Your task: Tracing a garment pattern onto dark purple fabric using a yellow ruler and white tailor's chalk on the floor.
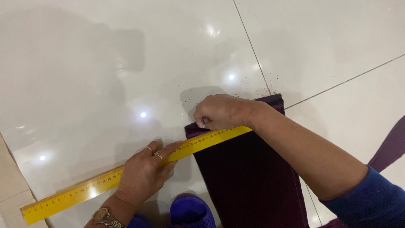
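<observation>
Two hands are seen at work over a glossy white tiled floor [105, 63], and a long yellow flat ruler [126, 171] is laid slantwise across it. The left hand [145, 175] is spread flat, fingers extended, and pressed down on the ruler's middle stretch, apparently so that the straightedge is kept from sliding on the slick tile. Rings are worn on two of its fingers, and a gold wristwatch [101, 216] is seen at the wrist. The ruler's far end is carried over the upper edge of a dark maroon folded piece of fabric [249, 177], which is spread flat on the floor and runs toward the bottom of the view. The right hand [221, 112] is curled closed right at the ruler's edge above the fabric's top corner; a small pale thing, perhaps chalk, is pinched in the fingertips, though what it is cannot be told. A blue sleeve [371, 198] is pushed up the right forearm. A blue perforated slipper [192, 211] is glimpsed below, just beside the fabric. Dark specks are scattered on the tile near the fabric's far corner
</observation>
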